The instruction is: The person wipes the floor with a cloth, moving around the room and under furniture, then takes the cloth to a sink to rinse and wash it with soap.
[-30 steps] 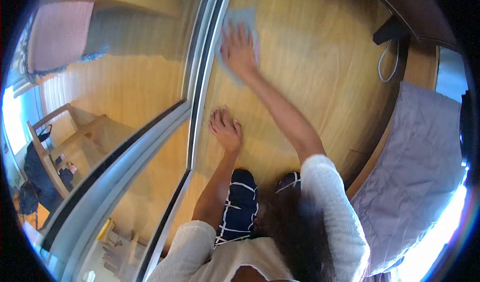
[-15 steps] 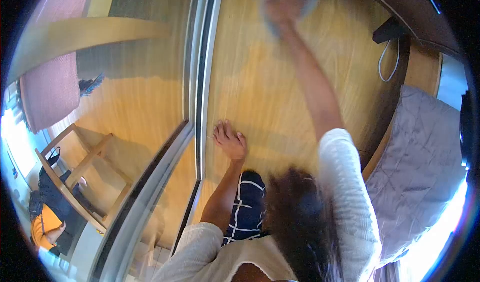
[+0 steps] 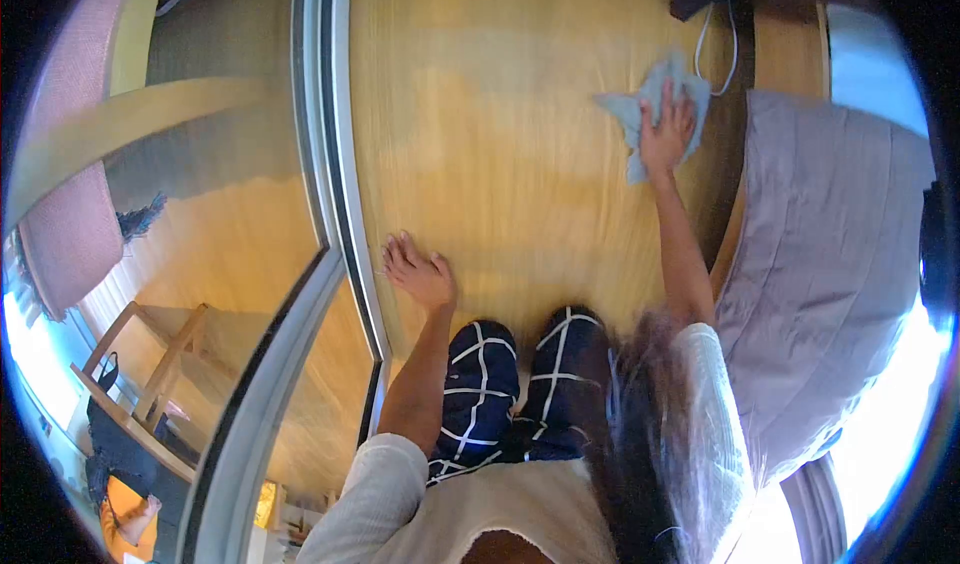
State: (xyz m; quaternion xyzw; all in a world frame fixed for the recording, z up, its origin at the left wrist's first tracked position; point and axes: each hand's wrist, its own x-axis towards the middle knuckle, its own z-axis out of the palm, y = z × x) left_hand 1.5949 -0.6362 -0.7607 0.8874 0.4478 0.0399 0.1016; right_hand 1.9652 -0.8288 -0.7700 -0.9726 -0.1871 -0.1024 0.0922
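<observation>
Across from the far end of the wooden floor (image 3: pixel 490 194) to its right side, the cloth (image 3: pixel 627 114) and the right hand (image 3: pixel 664 142) have moved since half a second ago. Pale blue-grey, thin and softly rumpled, the cloth lies on the floor just beside a loop of white cord (image 3: pixel 735 54), one pointed corner poking out left and another toward the knees, its edges slightly blurred. Over it the right hand lies flat, fingers a little apart, while the left hand (image 3: pixel 422 276), holding nothing, rests spread on the floor
</observation>
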